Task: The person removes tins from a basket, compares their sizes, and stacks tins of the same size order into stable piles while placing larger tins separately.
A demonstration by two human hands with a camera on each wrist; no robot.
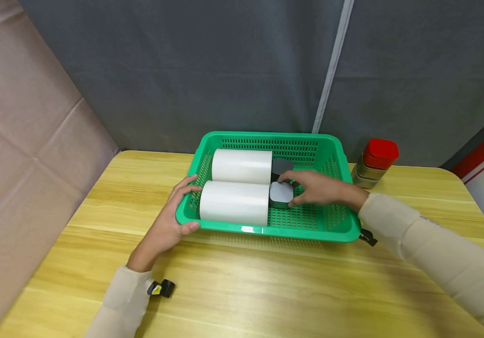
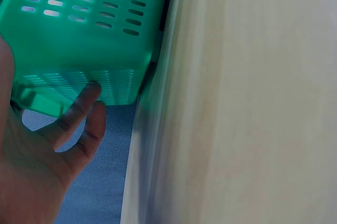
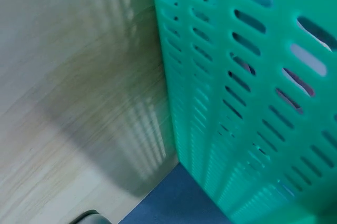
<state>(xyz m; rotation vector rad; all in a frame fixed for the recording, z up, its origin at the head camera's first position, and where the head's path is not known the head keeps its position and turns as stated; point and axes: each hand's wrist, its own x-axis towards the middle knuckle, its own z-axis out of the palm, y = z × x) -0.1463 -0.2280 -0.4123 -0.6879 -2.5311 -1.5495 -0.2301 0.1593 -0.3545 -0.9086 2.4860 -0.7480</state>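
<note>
A green perforated plastic basket [image 1: 318,235] sits on the wooden table. My left hand [image 1: 166,227] holds its near left corner, with fingers over the left rim and the thumb at the front edge. In the left wrist view, two fingers of that hand lie against the outside of the basket wall [image 2: 79,39]. Inside the basket, my right hand [image 1: 319,187] pinches a small green container with a light grey lid [image 1: 281,192] between fingers and thumb. Behind it is a dark-topped container [image 1: 283,165]. The right wrist view is mostly filled by the slotted wall [image 3: 247,92].
Two large white rolls [image 1: 235,203] lie side by side in the basket's left half. On the table to its right stands a stack of small containers with a red one [image 1: 381,152] on top. A grey curtain [image 1: 203,70] hangs behind the table [image 1: 233,291].
</note>
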